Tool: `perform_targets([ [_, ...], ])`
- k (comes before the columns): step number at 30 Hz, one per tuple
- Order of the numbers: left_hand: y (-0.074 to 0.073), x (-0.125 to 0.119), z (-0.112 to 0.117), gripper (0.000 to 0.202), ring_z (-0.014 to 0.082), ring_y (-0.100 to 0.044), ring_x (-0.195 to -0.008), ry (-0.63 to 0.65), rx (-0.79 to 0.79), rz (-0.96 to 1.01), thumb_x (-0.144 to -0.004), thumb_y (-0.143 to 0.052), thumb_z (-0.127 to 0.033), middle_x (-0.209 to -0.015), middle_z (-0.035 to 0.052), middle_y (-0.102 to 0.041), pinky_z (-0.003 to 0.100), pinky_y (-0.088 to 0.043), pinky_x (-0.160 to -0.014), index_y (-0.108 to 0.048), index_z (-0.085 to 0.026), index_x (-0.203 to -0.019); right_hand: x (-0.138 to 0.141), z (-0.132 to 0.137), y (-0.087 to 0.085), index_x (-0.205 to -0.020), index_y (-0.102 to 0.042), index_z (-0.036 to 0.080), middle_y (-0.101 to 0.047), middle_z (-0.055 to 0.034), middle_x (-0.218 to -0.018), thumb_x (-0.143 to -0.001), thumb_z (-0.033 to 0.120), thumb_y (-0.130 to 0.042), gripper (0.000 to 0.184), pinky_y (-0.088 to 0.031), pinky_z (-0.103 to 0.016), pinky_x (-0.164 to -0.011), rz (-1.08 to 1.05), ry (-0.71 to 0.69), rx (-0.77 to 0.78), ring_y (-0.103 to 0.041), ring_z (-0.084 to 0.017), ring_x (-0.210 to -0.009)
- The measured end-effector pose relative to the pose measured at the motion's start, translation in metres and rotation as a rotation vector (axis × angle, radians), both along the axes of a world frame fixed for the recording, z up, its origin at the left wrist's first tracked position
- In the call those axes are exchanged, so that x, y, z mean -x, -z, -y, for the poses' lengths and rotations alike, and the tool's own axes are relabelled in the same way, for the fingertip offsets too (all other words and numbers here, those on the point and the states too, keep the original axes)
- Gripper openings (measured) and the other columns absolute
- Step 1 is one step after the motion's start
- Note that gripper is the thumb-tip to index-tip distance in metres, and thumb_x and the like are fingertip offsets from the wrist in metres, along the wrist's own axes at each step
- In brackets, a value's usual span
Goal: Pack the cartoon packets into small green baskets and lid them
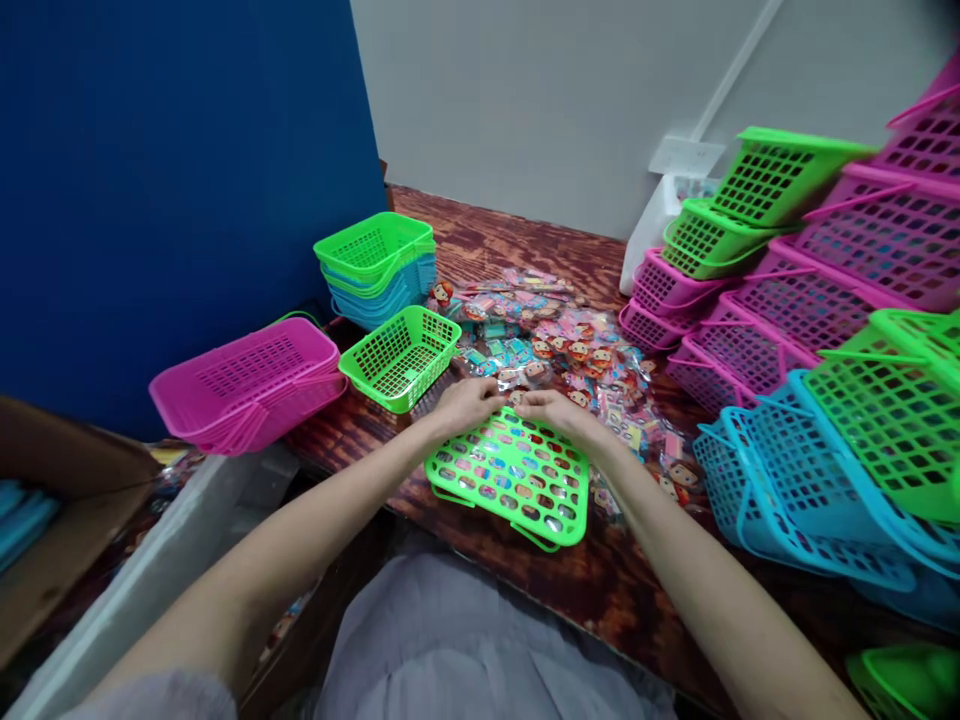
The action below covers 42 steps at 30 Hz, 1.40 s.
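Observation:
A bright green perforated lid [510, 468] lies tilted over a small green basket in front of me, and colourful packets show through its holes. At its far edge my left hand [471, 402] has its fingers bent over the rim. Close beside it, my right hand [553, 412] grips the same edge, with fingertips near the left hand's. A thin green handle [536, 537] hangs along the near side. Beyond my hands spreads a loose pile of clear packets with doll figures [577, 350].
An open green basket [403, 355] stands left of the packets, near nested pink baskets [251, 380] and a green and blue stack [375, 265]. Pink, green and blue baskets [810, 470] crowd the right side. A cardboard box [67, 500] sits at lower left. A blue panel [172, 180] rises behind.

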<state>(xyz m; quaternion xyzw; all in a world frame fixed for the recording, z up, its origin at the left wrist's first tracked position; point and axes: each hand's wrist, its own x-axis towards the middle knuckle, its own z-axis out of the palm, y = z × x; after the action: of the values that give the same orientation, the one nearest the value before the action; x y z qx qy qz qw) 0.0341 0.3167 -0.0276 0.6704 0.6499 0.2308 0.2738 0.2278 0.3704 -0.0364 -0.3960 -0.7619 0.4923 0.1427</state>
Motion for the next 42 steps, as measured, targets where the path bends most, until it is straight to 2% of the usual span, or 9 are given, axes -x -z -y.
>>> perform_targets([
  [5,-0.003,-0.004,0.000,0.025,0.0184,-0.060,-0.070,0.005,-0.068,-0.014,-0.086,-0.058,-0.040,-0.073,0.0009,-0.066,0.027,-0.045,-0.066,-0.067,-0.018,-0.077,-0.005,0.020,-0.014,-0.074,-0.060,0.020,-0.059,0.0008,-0.070,-0.086,0.042,-0.056,0.025,-0.037,-0.029,-0.065,0.028,0.047,-0.212,-0.052,-0.016,-0.069],
  [10,-0.025,0.010,0.036,0.031,0.0230,-0.060,-0.103,0.031,-0.260,-0.054,-0.098,-0.041,-0.033,-0.107,0.0099,-0.067,0.037,-0.046,-0.093,-0.066,-0.016,-0.102,-0.008,0.086,-0.032,-0.117,-0.065,0.017,-0.066,-0.0129,-0.120,-0.098,0.033,-0.046,0.032,-0.041,-0.042,-0.097,0.186,0.096,-0.862,-0.054,-0.027,-0.114],
  [14,-0.033,0.035,0.092,0.051,0.0307,-0.042,-0.137,0.458,-0.440,-0.240,-0.097,-0.048,-0.050,-0.144,0.0163,-0.050,0.049,-0.030,-0.115,-0.052,-0.017,-0.136,-0.011,0.144,-0.030,-0.142,-0.049,0.020,-0.045,-0.0125,-0.151,-0.097,0.044,-0.050,0.052,-0.033,-0.051,-0.111,0.294,-0.136,-1.021,-0.035,-0.033,-0.141],
  [17,-0.017,0.046,0.121,0.074,0.0332,-0.024,-0.148,0.696,-0.488,-0.409,-0.095,-0.052,-0.052,-0.158,0.0177,-0.032,0.055,-0.019,-0.121,-0.026,-0.015,-0.154,-0.010,0.161,-0.019,-0.143,-0.048,0.022,-0.038,-0.0140,-0.156,-0.095,0.037,-0.054,0.051,-0.031,-0.058,-0.112,0.391,-0.214,-1.089,-0.031,-0.038,-0.143],
  [26,0.041,0.046,0.118,0.056,0.0311,-0.030,-0.146,0.532,-0.792,-0.350,-0.102,-0.039,-0.023,-0.149,0.0199,-0.046,0.057,-0.034,-0.116,-0.023,-0.016,-0.155,-0.004,0.163,-0.003,-0.145,-0.047,0.015,-0.045,-0.0200,-0.150,-0.090,0.013,-0.052,0.056,-0.040,-0.063,-0.105,0.435,-0.177,-1.250,-0.038,-0.045,-0.138],
  [33,0.029,0.037,0.145,0.064,0.0332,-0.024,-0.148,0.395,-0.554,-0.121,-0.098,-0.049,-0.032,-0.161,0.0167,-0.024,0.057,-0.025,-0.119,-0.024,-0.021,-0.156,-0.024,0.161,-0.023,-0.146,-0.046,0.029,-0.046,-0.0068,-0.152,-0.095,0.032,-0.057,0.052,-0.031,-0.057,-0.115,0.234,-0.136,-0.960,-0.034,-0.032,-0.144],
  [36,0.024,0.040,0.151,0.056,0.0284,-0.032,-0.146,0.112,-0.388,0.174,-0.101,-0.037,-0.036,-0.159,0.0123,-0.031,0.047,-0.030,-0.118,-0.026,-0.023,-0.155,-0.045,0.160,-0.014,-0.145,-0.046,0.030,-0.049,-0.0058,-0.150,-0.097,0.039,-0.052,0.049,-0.027,-0.054,-0.118,0.031,0.236,-0.725,-0.038,-0.027,-0.142],
  [39,0.027,0.042,0.130,0.048,0.0262,-0.061,-0.118,-0.209,-0.214,0.464,-0.097,-0.043,-0.052,-0.124,0.0078,-0.067,0.034,-0.050,-0.099,-0.056,-0.022,-0.132,-0.055,0.154,0.020,-0.142,-0.051,0.022,-0.056,-0.0111,-0.143,-0.095,0.054,-0.049,0.057,-0.037,-0.047,-0.113,-0.257,0.749,-0.274,-0.046,-0.028,-0.137],
  [42,0.032,0.040,0.096,0.051,0.0222,-0.064,-0.074,-0.308,-0.125,0.529,-0.077,-0.059,-0.071,-0.073,0.0010,-0.065,0.026,-0.054,-0.067,-0.062,-0.020,-0.075,-0.050,0.142,0.055,-0.133,-0.061,0.018,-0.053,-0.0113,-0.146,-0.077,0.072,-0.062,0.077,-0.030,-0.044,-0.118,-0.413,0.863,0.018,-0.039,-0.032,-0.142],
])
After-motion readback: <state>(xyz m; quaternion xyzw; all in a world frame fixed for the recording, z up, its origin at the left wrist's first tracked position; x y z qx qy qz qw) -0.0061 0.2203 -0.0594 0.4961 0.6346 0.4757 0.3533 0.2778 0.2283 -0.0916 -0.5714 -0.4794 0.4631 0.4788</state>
